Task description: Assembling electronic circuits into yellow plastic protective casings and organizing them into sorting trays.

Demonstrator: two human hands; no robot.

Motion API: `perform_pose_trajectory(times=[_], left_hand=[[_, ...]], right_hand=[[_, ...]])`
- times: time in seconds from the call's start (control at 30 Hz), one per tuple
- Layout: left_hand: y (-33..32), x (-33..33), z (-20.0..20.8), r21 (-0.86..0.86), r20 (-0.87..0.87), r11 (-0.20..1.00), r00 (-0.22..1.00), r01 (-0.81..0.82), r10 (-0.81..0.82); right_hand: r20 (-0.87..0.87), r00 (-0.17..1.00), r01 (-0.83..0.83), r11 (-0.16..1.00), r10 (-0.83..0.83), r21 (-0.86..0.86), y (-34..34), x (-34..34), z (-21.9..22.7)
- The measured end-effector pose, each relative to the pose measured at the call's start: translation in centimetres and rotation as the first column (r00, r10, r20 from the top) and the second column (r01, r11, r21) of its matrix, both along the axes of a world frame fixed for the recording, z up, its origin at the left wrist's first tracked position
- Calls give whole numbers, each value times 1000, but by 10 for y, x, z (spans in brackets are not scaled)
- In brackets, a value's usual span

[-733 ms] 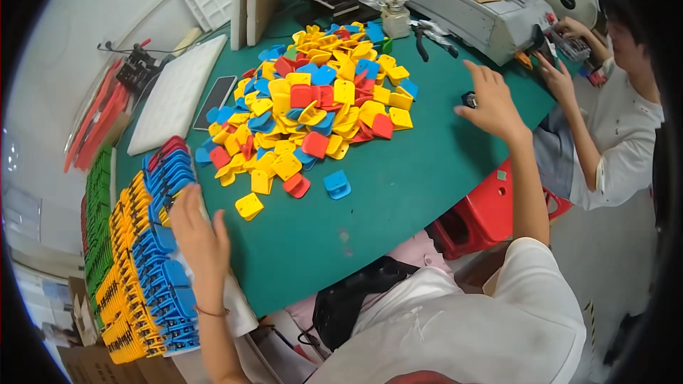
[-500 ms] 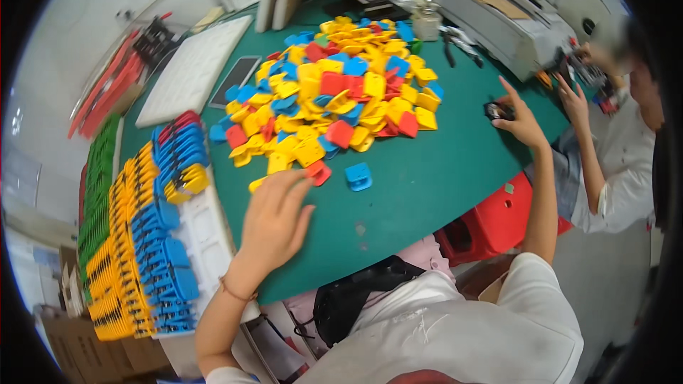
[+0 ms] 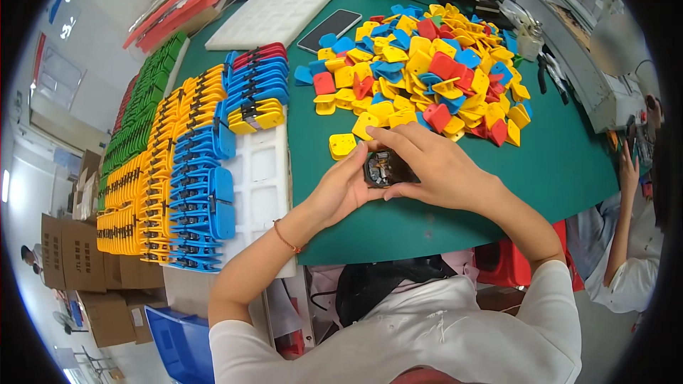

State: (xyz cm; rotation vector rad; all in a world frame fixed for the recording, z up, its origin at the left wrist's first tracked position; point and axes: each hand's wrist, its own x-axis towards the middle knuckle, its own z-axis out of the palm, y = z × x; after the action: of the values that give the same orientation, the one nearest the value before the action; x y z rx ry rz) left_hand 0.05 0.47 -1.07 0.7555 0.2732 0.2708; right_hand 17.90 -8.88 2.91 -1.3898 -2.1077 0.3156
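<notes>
Small dark component (image 3: 386, 169), boxy with metal bits showing, sits pinched between our two hands just above the green worktop (image 3: 455, 220), near its front edge. We cannot tell its long axis or which way it points; fingers cover most of it. Our left hand (image 3: 341, 188) cups it from the left, fingers curled narrow around it. Our right hand (image 3: 434, 171) closes over its top and right side. Just beyond lies a yellow plastic shell (image 3: 342, 146), then the heap of yellow, blue and red shells (image 3: 427, 71). Rows of assembled clips (image 3: 192, 163) fill white trays at left.
</notes>
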Motion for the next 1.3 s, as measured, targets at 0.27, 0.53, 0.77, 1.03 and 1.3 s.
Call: perform_pose_trajectory(times=[0.27,0.53,0.77,1.03,1.3], left_hand=[[5,-5,-1,1,-12,994,994,-108,108],[6,-8,8,-21,75,998,996,-55,56],[2,-9,6,30,68,999,997,-36,33],[-1,-9,7,187,81,981,996,-49,34],[-3,-10,9,292,22,956,999,-37,32]], right_hand=[[-83,995,-46,996,52,80,9,9,-20],[-147,988,5,946,45,324,10,4,-27],[-79,996,-10,901,49,433,10,3,-30],[-98,994,14,873,39,487,8,-2,-31],[-93,994,4,862,50,508,9,-2,-32]])
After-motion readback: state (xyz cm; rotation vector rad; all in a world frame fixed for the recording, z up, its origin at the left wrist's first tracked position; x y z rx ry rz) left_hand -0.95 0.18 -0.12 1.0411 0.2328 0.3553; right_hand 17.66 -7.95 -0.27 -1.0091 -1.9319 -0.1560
